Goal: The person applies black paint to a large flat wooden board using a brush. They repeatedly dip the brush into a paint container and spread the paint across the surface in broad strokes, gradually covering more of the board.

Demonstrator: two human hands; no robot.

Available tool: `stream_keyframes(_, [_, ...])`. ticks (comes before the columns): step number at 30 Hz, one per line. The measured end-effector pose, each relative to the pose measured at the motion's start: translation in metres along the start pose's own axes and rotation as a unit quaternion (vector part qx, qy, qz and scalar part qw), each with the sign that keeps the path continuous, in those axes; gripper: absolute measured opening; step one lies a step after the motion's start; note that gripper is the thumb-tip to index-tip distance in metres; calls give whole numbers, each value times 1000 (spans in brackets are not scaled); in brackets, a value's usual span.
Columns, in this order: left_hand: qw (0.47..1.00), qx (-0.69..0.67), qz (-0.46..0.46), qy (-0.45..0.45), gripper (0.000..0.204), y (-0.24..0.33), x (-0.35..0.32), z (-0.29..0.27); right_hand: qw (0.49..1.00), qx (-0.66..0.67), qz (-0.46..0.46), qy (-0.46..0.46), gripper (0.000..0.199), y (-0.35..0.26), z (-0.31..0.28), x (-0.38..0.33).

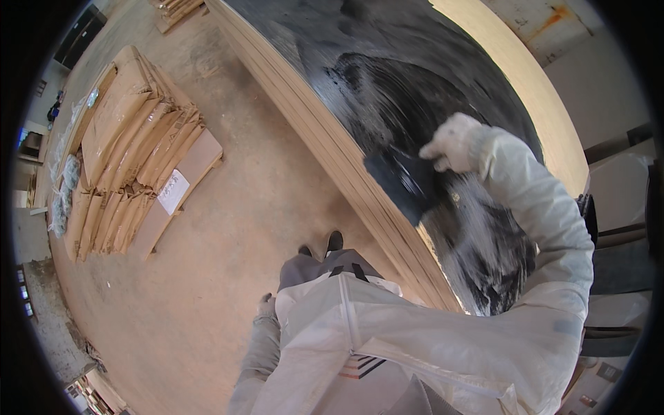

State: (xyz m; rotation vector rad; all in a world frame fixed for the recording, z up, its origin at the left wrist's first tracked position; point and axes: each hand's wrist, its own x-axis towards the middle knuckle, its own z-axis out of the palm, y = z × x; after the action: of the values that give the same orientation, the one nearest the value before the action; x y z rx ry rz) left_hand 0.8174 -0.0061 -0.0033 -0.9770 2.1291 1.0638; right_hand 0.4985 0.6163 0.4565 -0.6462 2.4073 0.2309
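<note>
In my right hand, which wears a white glove, is a wide dark spreader. Its flat blade lies on a broad board near the edge closest to me. A wet-looking black coating covers much of the board, with curved streaks and paler smears in it. Pale bare surface shows along the board's far right margin. Low at my left side hangs my left hand, also gloved, with its fingers curled and nothing visible in them.
The board tops a tall stack of pale sheets. On the left, several brown-wrapped bundles rest on a low base, with a white paper at their side and clear plastic film beyond. Dusty concrete floor runs between the stacks.
</note>
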Motion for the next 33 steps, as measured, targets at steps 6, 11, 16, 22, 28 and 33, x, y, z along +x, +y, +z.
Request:
stream_keyframes(6, [998,-7,-37,-45,53,-33,-48,15,998,14,51,42,48,-7,21,-38])
stream_keyframes(11, [999,-29,11,40,54,-73,-59,1,990,9,103,93,50,-16,-4,1])
stream_keyframes(16, [980,-189,-9,64,47,-166,-81,20,992,-56,68,89,52,-34,42,-54])
stream_keyframes(22, [989,-43,-124,-65,50,-296,-176,101,996,-60,68,-7,49,-82,131,-176])
stream_keyframes(28, [983,51,-136,-108,48,-333,-230,122,990,-13,128,59,51,-67,122,-178])
stream_keyframes(33, [994,-41,-92,-32,47,-323,-193,101,986,20,160,34,49,-65,82,-114])
